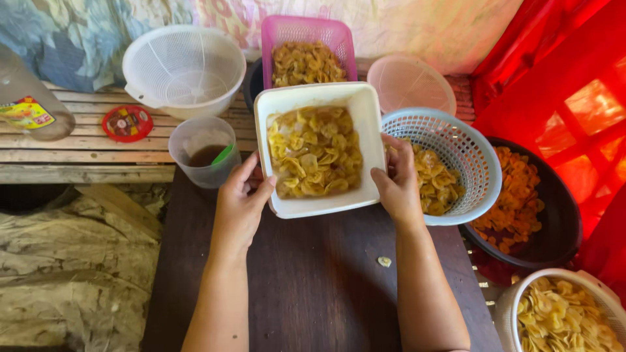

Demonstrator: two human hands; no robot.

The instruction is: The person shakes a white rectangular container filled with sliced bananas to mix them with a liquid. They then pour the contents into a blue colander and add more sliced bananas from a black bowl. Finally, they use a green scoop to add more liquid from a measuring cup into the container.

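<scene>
A white square tub (366,115) full of pale yellow banana chips (315,153) is held above a dark wooden board (313,280). My left hand (240,203) grips the tub's left side near its front corner. On the tub's right edge sits my right hand (395,182), fingers curled over the rim. Both hands carry the tub, which tilts slightly toward me. One loose chip (384,261) lies on the board below.
A light blue basket (468,145) with chips touches the tub's right. Behind stand a pink basket (306,29) of chips, a white colander (183,67), a pink strainer (411,83), a clear cup (203,151), a red lid (127,122). A black basin (562,215) of orange chips lies right.
</scene>
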